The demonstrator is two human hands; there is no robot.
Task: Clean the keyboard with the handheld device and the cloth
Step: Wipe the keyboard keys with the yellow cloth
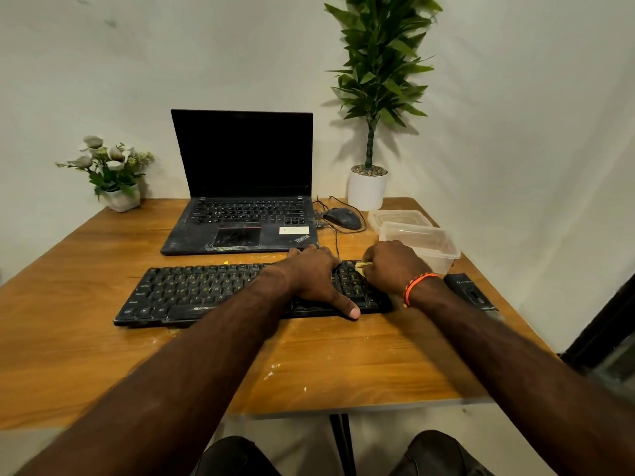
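Resting flat on the black corded keyboard (213, 293), the left hand (314, 276) has its fingers spread, thumb at the near edge. Just right of those fingers, the right hand (391, 266) curls around a small pale yellow cloth (360, 266) pressed to the keys. Beyond its knuckles sit clear plastic tubs (417, 240); a black handheld device (469, 292) lies beside the wrist. White specks dot the orange-brown wooden table (103, 355), set against plain white walls (515, 115).
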